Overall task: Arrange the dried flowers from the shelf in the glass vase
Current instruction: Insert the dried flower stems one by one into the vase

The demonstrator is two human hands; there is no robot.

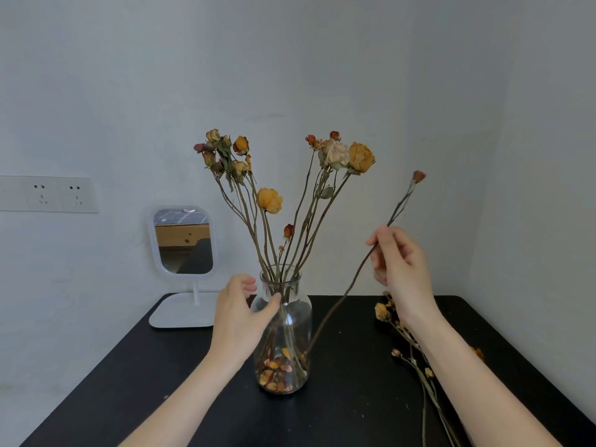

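Centrally, a clear bottle-shaped glass vase [292, 321] stands upright on a matte black table [351, 411], set back toward the wall. Taking the vase as clock centre:

- Already in it: tan and orange dried flowers [270, 200] on thin brown stalks, fanning out to eleven and one o'clock. Fallen orange petals [274, 373] lie on the vase floor.
- Left hand [240, 312] at nine o'clock. Thumb lies on the glass shoulder and the fingers curve toward the neck, cupping it; finger contact with the neck cannot be confirmed.
- Right hand [401, 269] at two o'clock, raised off the table. Thumb and forefinger pinch a long single dried stem [337, 309] with a small orange bud at its top. The stem slants; its lower end meets the vase's right wall low down, outside the mouth. Touching or just behind the glass, cannot tell.
- Three to four o'clock: loose dried stems [407, 341] with yellow heads lie flat on the table, partly under the right forearm, near the right edge.
- Ten o'clock: white-framed standing mirror [183, 241], its base at the rounded back-left corner.
- Farther out at ten o'clock, on the wall: white wall sockets [58, 193].

Bare tabletop at six and seven o'clock. The back edge abuts the wall.
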